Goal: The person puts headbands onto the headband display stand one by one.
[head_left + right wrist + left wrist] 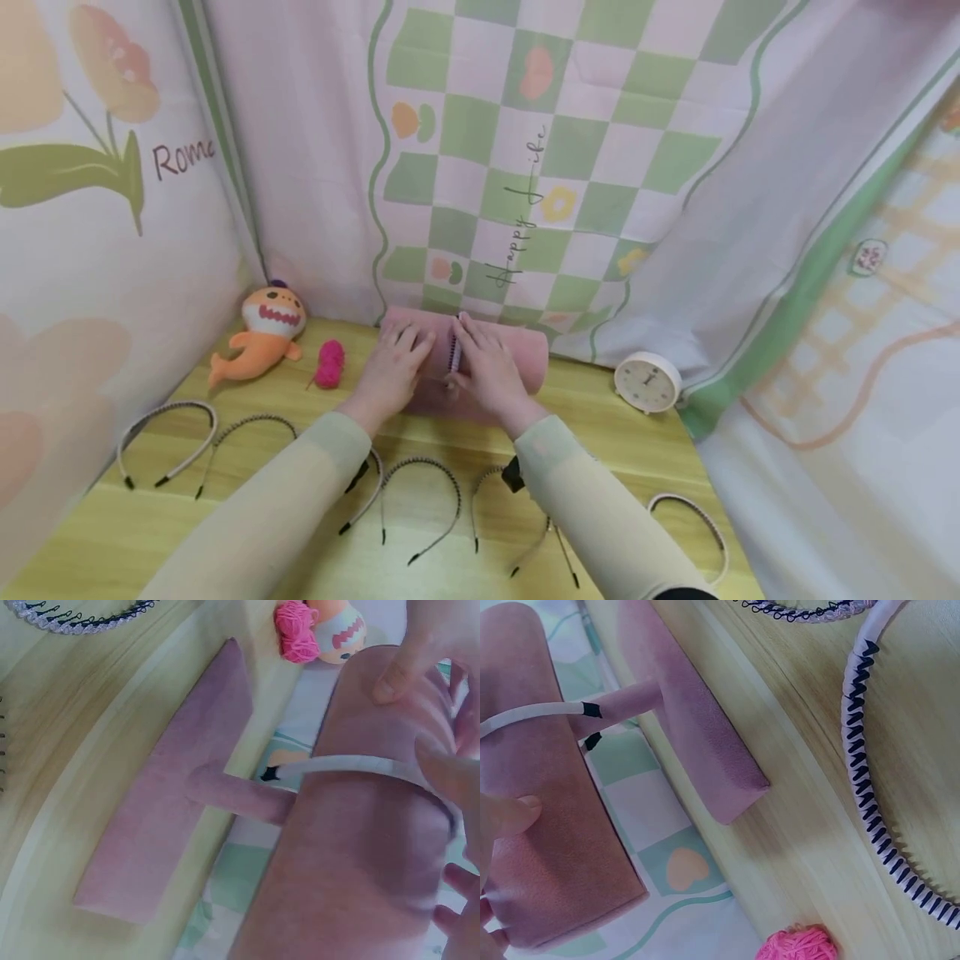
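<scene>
A pink velvety display stand (528,357), with a thick padded roll on a short post and flat base (705,742), stands at the back of the wooden table. Over the roll sits a pale headband (454,354) with dark thread lacing; its black-tipped ends hang below the roll in the left wrist view. My left hand (390,362) grips the roll left of the headband, thumb on the near side and fingers over it. On the other side my right hand (491,367) holds the headband, thumb and forefinger against it. Its other fingers lie over the roll, partly hidden.
Several headbands lie along the table's near part, including a pale one (187,403) at left and another (708,521) at right. An orange plush shark (258,354) and pink yarn (330,364) sit back left. A white clock (648,382) stands right. Patterned cloth (487,125) hangs behind.
</scene>
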Motion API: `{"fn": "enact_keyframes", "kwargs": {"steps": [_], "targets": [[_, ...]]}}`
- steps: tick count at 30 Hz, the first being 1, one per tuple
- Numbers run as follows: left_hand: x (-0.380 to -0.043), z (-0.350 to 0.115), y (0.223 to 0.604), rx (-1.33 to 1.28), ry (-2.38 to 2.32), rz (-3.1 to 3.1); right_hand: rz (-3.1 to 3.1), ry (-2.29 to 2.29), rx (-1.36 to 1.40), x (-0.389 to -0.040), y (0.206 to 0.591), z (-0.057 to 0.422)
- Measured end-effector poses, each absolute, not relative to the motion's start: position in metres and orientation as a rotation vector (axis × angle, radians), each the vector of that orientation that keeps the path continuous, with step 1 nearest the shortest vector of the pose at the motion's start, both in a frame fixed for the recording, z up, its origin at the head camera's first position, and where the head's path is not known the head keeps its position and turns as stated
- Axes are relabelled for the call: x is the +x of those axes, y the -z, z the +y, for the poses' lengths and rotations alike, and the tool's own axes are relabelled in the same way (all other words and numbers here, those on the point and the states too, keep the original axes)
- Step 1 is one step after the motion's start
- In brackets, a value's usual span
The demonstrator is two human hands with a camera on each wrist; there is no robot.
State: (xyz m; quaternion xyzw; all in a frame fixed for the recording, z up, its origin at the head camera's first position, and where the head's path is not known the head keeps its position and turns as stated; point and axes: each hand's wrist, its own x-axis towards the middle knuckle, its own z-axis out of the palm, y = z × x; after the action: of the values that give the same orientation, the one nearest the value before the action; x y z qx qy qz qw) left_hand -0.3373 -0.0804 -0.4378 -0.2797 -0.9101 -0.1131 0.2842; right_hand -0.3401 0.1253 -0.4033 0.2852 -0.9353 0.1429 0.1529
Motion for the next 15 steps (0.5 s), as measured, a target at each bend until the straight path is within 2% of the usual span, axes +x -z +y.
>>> {"fn": "enact_keyframes", "kwargs": {"steps": [7, 11, 15], "targets": [[-0.335, -0.079, 0.437, -0.741, 0.310, -2.489, -2.544, -0.766, 0.665, -0.318, 0.387, 0.175], [-0.333, -0.080, 0.435, -0.737, 0.344, -2.479, -2.633, -0.949, 0.393, -0.303, 0.377, 0.235], [-0.332, -0.081, 0.433, -0.742, 0.341, -2.464, -2.800, -0.885, 0.216, -0.289, 0.381, 0.307]]}}
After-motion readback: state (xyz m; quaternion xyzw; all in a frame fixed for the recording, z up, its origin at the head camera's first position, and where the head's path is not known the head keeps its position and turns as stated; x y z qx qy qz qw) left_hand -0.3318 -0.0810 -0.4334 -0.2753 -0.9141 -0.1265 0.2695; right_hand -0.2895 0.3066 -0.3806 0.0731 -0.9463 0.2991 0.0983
